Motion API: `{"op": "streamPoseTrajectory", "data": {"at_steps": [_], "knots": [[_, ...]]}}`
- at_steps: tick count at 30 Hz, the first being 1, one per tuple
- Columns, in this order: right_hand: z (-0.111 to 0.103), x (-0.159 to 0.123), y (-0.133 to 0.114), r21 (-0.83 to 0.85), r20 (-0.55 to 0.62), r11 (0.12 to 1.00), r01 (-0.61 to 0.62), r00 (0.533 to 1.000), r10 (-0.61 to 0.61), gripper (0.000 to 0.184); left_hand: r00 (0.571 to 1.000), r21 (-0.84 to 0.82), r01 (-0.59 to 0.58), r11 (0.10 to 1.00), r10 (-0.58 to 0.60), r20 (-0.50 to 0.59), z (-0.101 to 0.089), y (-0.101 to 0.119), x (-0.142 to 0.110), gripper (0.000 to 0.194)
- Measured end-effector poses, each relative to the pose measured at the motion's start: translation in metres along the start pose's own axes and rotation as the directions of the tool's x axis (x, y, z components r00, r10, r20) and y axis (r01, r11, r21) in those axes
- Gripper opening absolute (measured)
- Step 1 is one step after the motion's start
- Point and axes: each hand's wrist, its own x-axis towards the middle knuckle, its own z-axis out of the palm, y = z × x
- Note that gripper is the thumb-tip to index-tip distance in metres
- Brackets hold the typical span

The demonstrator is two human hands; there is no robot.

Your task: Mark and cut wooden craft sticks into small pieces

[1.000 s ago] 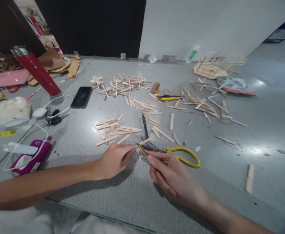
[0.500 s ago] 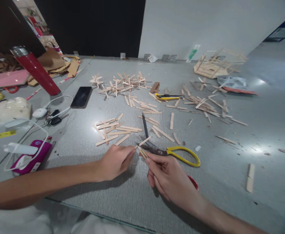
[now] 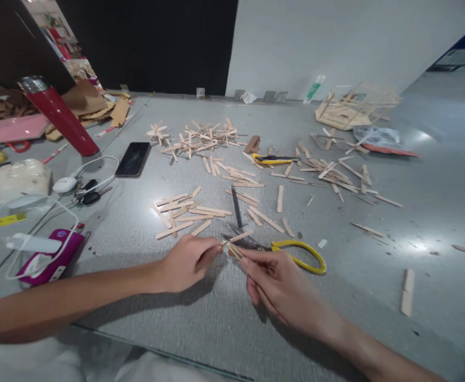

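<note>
Above the table, my left hand (image 3: 186, 263) pinches a small light wooden stick (image 3: 242, 235) by its near end, the far end pointing up to the right. My right hand (image 3: 275, 281) is closed around another narrow wooden piece (image 3: 234, 250), whose tip meets the first at my left fingertips. Whether the two are joined I cannot make out. Just behind my fingers lie scissors with yellow handles (image 3: 299, 255), their blades partly hidden by the stick. A dark pen (image 3: 237, 207) lies beyond them. Cut craft sticks (image 3: 184, 209) are heaped past my left hand.
Star-shaped stick clusters (image 3: 204, 137), a yellow utility knife (image 3: 274, 158) and a stick frame (image 3: 339, 114) stand farther back. On the left are a phone (image 3: 132, 159), a red bottle (image 3: 61, 116), a purple power bank (image 3: 53, 254) and cables. More sticks (image 3: 331, 172) lie right.
The stick at my left fingertips has swung lower and to the right. My right hand has shifted slightly, and a red curved edge beside it is no longer visible.
</note>
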Motion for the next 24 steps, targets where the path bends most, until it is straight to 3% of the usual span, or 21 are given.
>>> {"op": "streamPoseTrajectory", "data": {"at_steps": [3, 7, 11, 16, 24], "knots": [[-0.0047, -0.0003, -0.0055, 0.079, 0.044, 0.994, -0.074, 0.997, 0.071, 0.070, 1.000, -0.021, 0.030, 0.999, -0.029, 0.006, -0.0014, 0.0023, 0.0010, 0.032], [-0.0054, -0.0013, -0.0083, 0.141, 0.050, 0.984, -0.113, 0.993, 0.107, 0.069, 1.000, -0.035, 0.021, 0.999, -0.021, 0.008, -0.0003, 0.0050, 0.0000, 0.030], [-0.0025, -0.0046, -0.0073, 0.134, 0.040, 0.985, -0.110, 0.994, 0.105, 0.070, 1.000, -0.036, 0.007, 0.999, -0.009, -0.028, 0.0020, 0.0062, -0.0013, 0.031], [-0.0024, -0.0093, -0.0076, 0.124, -0.020, 0.988, -0.094, 0.995, 0.098, 0.073, 0.989, -0.010, 0.088, 0.996, -0.088, -0.118, 0.0015, 0.0047, -0.0002, 0.036], [-0.0010, -0.0053, -0.0056, 0.138, -0.029, 0.988, -0.072, 0.997, 0.077, 0.072, 0.998, -0.033, 0.047, 0.998, -0.048, -0.031, 0.0001, 0.0063, 0.0007, 0.036]]}}
